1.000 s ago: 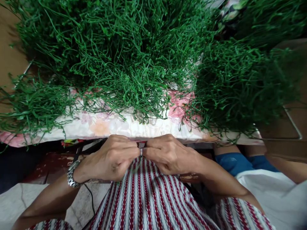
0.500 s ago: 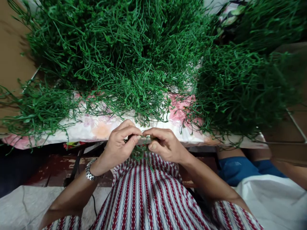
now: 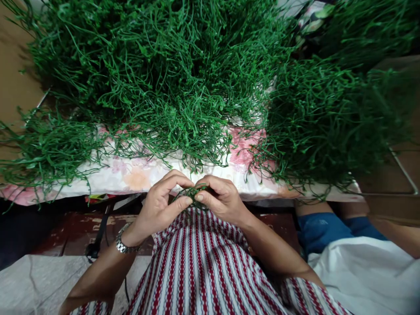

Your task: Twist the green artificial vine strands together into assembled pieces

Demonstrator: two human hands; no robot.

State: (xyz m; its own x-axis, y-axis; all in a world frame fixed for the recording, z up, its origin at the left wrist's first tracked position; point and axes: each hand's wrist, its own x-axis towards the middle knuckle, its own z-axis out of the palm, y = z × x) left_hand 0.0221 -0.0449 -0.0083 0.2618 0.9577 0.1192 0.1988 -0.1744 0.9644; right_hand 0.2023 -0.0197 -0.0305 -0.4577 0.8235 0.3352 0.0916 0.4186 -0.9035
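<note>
Between my fingertips, just off the table's front edge, is a small tangle of thin green stems (image 3: 192, 192). My left hand (image 3: 164, 199), with a metal watch (image 3: 124, 240) on its wrist, pinches the tangle from the left between thumb and fingers. From the right, my right hand (image 3: 223, 199) has its thumb and curled fingers closed on the same stems. Beyond both hands a large heap of similar green stems (image 3: 170, 78) covers much of the floral tablecloth (image 3: 138, 177).
Another heap of stems (image 3: 321, 122) lies at the right and a smaller one (image 3: 55, 148) at the left. Brown cardboard (image 3: 16, 74) stands at the left edge. Beside me at the right are another person's blue shorts (image 3: 324, 229) and a white sack (image 3: 367, 271).
The green tangle has come up between my fingertips from below them. My left thumb has straightened towards my right thumb, and the view has shifted slightly.
</note>
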